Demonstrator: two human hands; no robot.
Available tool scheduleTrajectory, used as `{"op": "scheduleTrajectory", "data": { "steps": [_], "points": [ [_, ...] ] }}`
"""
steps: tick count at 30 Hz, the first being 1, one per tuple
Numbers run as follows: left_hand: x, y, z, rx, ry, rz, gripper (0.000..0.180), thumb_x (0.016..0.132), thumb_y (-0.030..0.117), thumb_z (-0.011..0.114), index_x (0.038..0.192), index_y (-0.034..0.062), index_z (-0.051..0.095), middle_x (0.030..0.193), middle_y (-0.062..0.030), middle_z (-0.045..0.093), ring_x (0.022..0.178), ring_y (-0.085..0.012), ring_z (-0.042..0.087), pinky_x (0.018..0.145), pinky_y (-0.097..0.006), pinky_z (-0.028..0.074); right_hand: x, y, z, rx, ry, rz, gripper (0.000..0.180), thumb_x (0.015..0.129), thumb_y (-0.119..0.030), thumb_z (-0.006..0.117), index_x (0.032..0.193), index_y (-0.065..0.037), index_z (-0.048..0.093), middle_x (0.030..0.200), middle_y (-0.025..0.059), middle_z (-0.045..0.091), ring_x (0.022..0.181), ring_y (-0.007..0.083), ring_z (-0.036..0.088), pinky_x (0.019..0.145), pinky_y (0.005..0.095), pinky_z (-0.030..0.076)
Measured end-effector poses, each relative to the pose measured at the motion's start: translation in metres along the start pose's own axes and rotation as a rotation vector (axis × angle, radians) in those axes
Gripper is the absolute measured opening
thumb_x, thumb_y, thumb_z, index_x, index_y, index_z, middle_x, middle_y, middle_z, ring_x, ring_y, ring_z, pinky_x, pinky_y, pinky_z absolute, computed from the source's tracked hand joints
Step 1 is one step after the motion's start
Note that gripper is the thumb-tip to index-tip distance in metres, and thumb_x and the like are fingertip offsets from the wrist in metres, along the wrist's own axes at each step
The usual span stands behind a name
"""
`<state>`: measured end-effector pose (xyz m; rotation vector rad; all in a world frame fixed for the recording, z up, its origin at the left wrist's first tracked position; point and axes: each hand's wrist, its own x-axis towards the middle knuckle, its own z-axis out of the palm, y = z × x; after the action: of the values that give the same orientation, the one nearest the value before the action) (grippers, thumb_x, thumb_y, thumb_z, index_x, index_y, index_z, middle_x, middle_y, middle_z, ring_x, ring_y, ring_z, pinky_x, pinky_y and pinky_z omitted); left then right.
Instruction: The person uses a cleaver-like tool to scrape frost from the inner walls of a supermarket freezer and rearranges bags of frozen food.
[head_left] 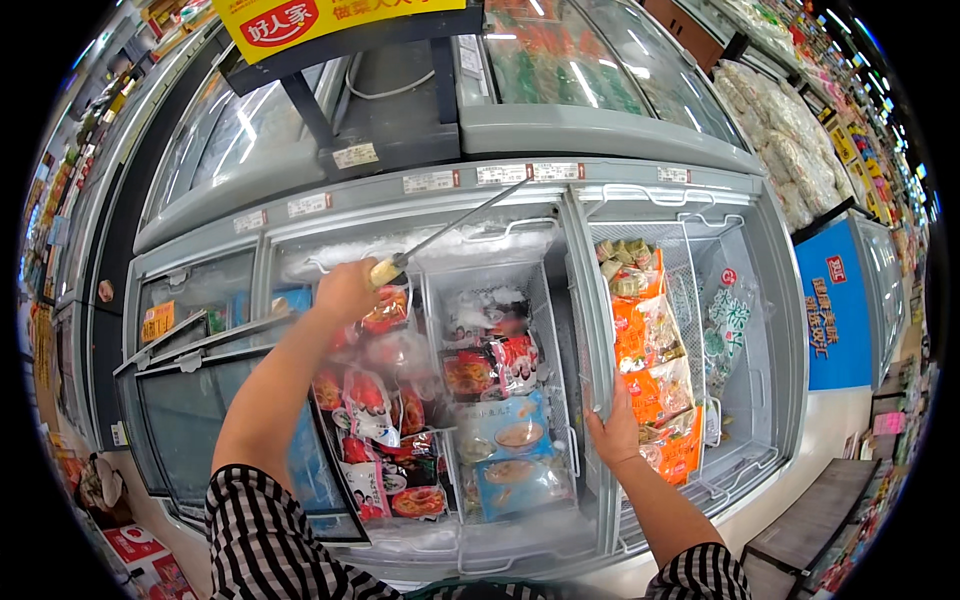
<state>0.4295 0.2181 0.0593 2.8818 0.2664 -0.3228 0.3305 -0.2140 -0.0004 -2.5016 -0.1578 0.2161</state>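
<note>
My left hand [348, 292] is closed around the pale yellow handle of a long screwdriver [450, 228]. Its thin metal shaft slants up to the right, over the back of an open chest freezer [370, 188], and its tip is near the price labels on the rim. White frost [400, 245] coats the back wall below the shaft. On the grey divider bar [600, 350] between two freezer sections lies my right hand [617, 430], thumb on one side and fingers on the other, gripping it.
Red and black food bags [385, 440] and blue packs [515, 455] fill wire baskets below. Orange bags [655, 380] stand in the right section. Glass lids [220, 425] rest at the left. A yellow sign [340, 22] rises behind, and a blue-sided freezer [845, 310] stands right.
</note>
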Motion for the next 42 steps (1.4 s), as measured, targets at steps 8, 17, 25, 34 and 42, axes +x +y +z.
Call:
{"op": "scheduleTrajectory", "data": {
  "steps": [8, 17, 25, 34, 42],
  "points": [
    [-0.019, -0.037, 0.010, -0.063, 0.040, -0.079, 0.029, 0.069, 0.019, 0.063, 0.095, 0.0074, 0.059, 0.089, -0.0198, 0.063, 0.086, -0.0377, 0.059, 0.074, -0.045, 0.048, 0.001, 0.002, 0.000, 0.008, -0.007, -0.017, 0.081, 0.078, -0.014, 0.064, 0.140, -0.002, 0.015, 0.134, 0.0263, 0.034, 0.121, 0.0421, 0.037, 0.098, 0.0427, 0.036],
    [-0.028, -0.017, 0.027, -0.070, -0.067, -0.184, 0.032, 0.071, 0.020, 0.061, 0.100, 0.0080, 0.060, 0.091, -0.0175, 0.064, 0.086, -0.0337, 0.062, 0.076, -0.043, 0.049, 0.001, 0.003, 0.000, 0.049, -0.016, -0.039, 0.080, 0.078, -0.012, 0.063, 0.140, -0.001, 0.013, 0.137, 0.0269, 0.029, 0.123, 0.0422, 0.033, 0.101, 0.0412, 0.032],
    [-0.069, 0.000, 0.063, -0.223, 0.036, -0.332, 0.035, 0.070, 0.024, 0.067, 0.098, 0.0050, 0.058, 0.089, -0.0207, 0.063, 0.083, -0.0376, 0.061, 0.075, -0.044, 0.049, 0.000, -0.002, -0.002, 0.055, -0.037, 0.023, 0.082, 0.078, -0.012, 0.063, 0.141, -0.004, 0.011, 0.136, 0.0257, 0.031, 0.123, 0.0418, 0.034, 0.100, 0.0412, 0.033],
    [-0.085, 0.000, 0.112, -0.468, 0.060, -0.416, 0.038, 0.080, 0.035, 0.054, 0.106, 0.0078, 0.058, 0.095, -0.0211, 0.063, 0.092, -0.0374, 0.060, 0.078, -0.046, 0.046, -0.001, 0.003, 0.001, 0.041, -0.017, -0.012, 0.080, 0.076, -0.010, 0.063, 0.139, 0.002, 0.015, 0.137, 0.0250, 0.030, 0.124, 0.0392, 0.034, 0.102, 0.0396, 0.031],
    [-0.095, 0.010, 0.110, -0.372, 0.016, -0.357, 0.041, 0.069, 0.019, 0.068, 0.107, 0.0075, 0.058, 0.090, -0.0178, 0.064, 0.087, -0.0334, 0.062, 0.074, -0.040, 0.049, -0.003, 0.011, 0.003, 0.025, 0.007, -0.067, 0.079, 0.078, -0.013, 0.062, 0.139, 0.001, 0.014, 0.137, 0.0259, 0.029, 0.124, 0.0410, 0.033, 0.102, 0.0413, 0.032]
  ]
}}
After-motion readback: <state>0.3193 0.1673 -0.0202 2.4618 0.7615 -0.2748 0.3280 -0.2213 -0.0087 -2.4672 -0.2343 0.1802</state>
